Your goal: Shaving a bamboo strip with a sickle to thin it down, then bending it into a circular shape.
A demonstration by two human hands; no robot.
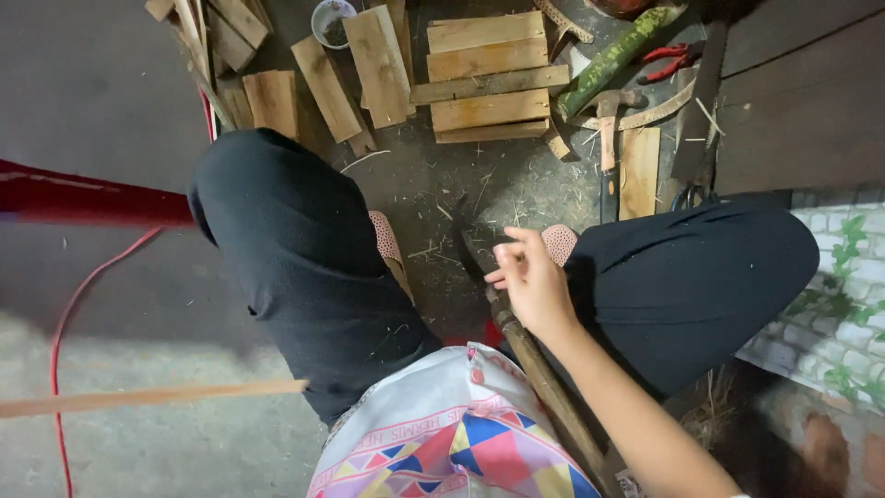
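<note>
Your right hand [532,281] hovered half open, fingers loosely curled, holding nothing, just over a long wooden handle [544,378] slanting between your knees. It looked stiff, smooth, brown and likely heavy toward its dark far end; gripping mid-shaft seemed safest. Your left hand was out of view. A thin stick [147,397] lay near left.

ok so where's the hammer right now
In the head view the hammer lies on the ground at upper right, between the stack of wooden slats and a short plank, just below the green bamboo piece.
</note>
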